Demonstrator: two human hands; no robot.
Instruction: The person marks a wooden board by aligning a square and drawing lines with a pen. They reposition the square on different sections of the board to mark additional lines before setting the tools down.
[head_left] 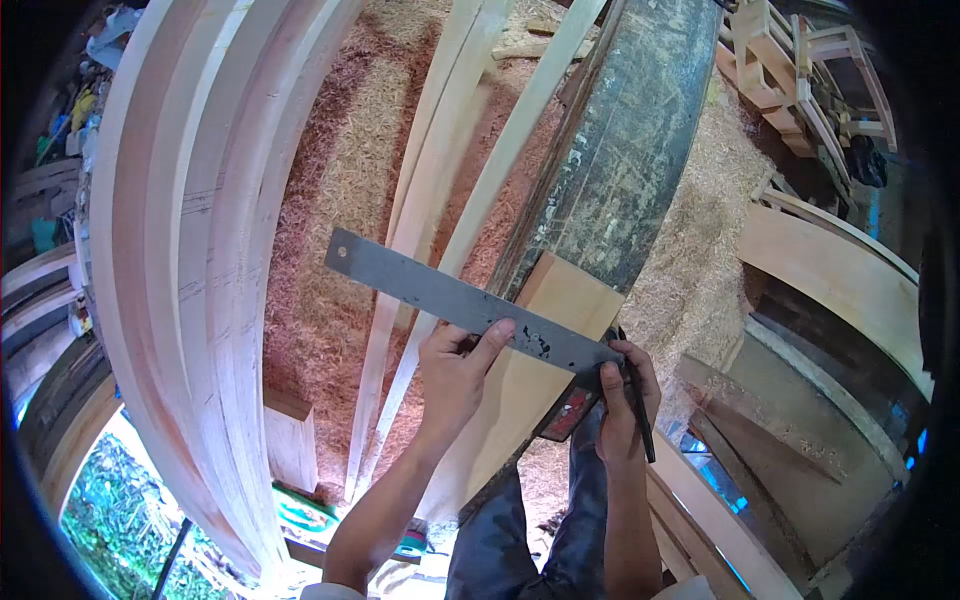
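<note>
A flat grey steel ruler, worn dark in patches and with a hole at its far left end, lies slantwise across a pale wooden board. My left hand grips the ruler near its middle, thumb on top and fingers curled at the lower edge. At the ruler's right end, my right hand is closed around a slim dark pen-like tool, its thumb by the ruler's corner. The board rests on a worn, scratched beam. What the right fingertips press on is partly hidden.
Long curved planks stand on the left. Narrow wooden strips lean in the middle over sawdust. Wooden frames are stacked at upper right, with more boards below. A red-and-black object sits under the board's edge.
</note>
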